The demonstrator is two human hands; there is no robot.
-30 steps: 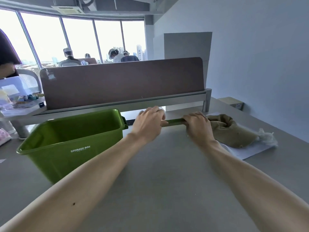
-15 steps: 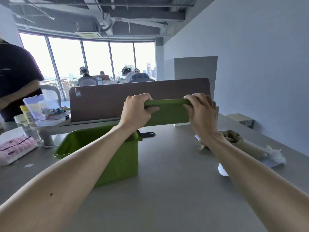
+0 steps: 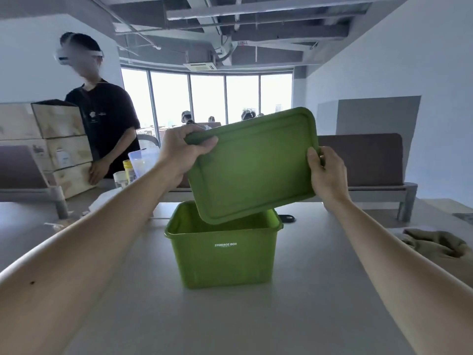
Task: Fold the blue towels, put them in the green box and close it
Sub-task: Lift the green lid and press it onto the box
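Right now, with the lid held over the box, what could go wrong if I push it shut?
1. The lid, gripped by the left hand and right hand, hangs tilted above the green box; lowered like this it may seat crooked.
2. No blue towels show, and the box's floor is hidden; you might close it empty.

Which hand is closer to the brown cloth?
Right. The right hand grips the green lid up and left of the brown cloth; the left hand grips the lid's other side, farther away.
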